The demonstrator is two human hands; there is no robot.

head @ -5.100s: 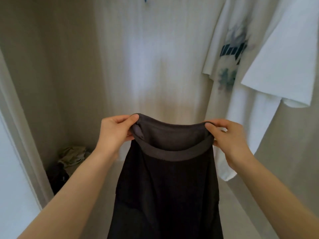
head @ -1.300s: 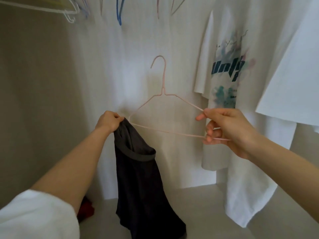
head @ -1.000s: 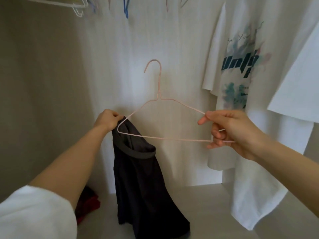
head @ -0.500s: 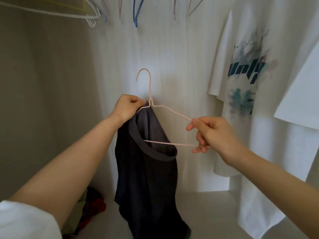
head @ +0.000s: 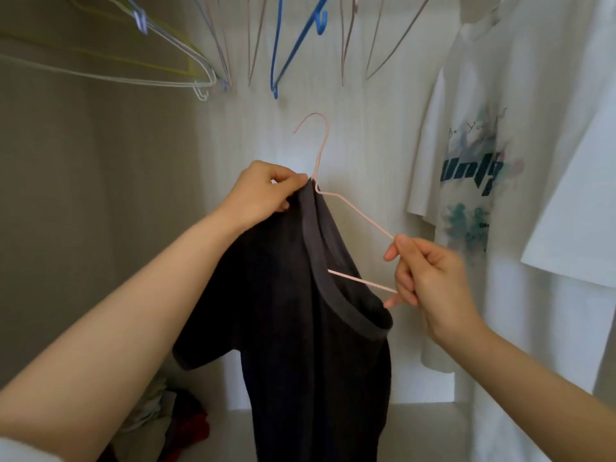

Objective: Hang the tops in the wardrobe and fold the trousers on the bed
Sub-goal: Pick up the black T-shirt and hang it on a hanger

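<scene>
The wardrobe (head: 366, 135) fills the frame, and a white printed T-shirt (head: 473, 228) already hangs down its right side. At centre hangs the dark grey T-shirt (head: 300, 345), the top now being dealt with. A second ago its collar was bunched at the hanger's left tip. Now the collar sits up at the base of the hook, and one short sleeve drapes out at lower left of centre.

The left hand (head: 263, 195) has risen with it and pinches the collar against the neck of the pink wire hanger (head: 359, 212). The right hand (head: 430, 278), well apart at centre right, keeps its fingers closed on the hanger's right corner, which stays outside the fabric. The hanger's left arm has gone in through the neck opening and is hidden, while the bottom wire comes out of the collar towards the right hand.

By my reading the top is half on. The right shoulder has yet to be fed in, and then the hook goes up among the empty hangers, a blue hanger (head: 293, 45) among them, across the top. A pile of clothes (head: 173, 425) lies at lower left.
</scene>
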